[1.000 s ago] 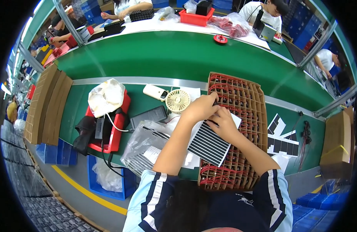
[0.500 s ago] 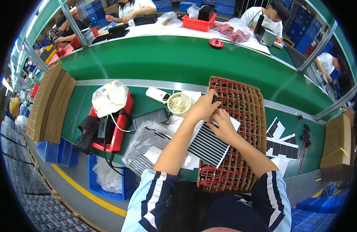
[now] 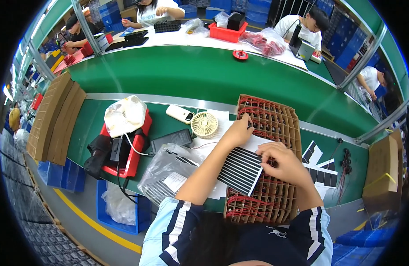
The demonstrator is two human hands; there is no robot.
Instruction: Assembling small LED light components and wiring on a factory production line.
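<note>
My left hand (image 3: 238,133) is closed around a small black part (image 3: 249,125), mostly hidden by the fingers, above the cardboard box. My right hand (image 3: 282,163) has its thumb and fingers pinched at the upper right corner of a white sheet of black strips (image 3: 240,169). That sheet lies partly over a divided cardboard box (image 3: 290,116), whose cells hold small dark parts with red wires (image 3: 251,205). Whether a single strip is lifted between my right fingers is too small to tell.
To the left lie a cream handheld fan (image 3: 205,124), a black power adapter (image 3: 172,140), a clear plastic bag (image 3: 162,170) and a red bin (image 3: 134,159). At right are cut black-and-white sheets (image 3: 321,170) and wired black parts (image 3: 346,162). Co-workers sit across the green barrier (image 3: 178,71).
My right hand has drawn away from the left, down and right to the sheet's corner. The left hand has shifted slightly down and still holds the black part.
</note>
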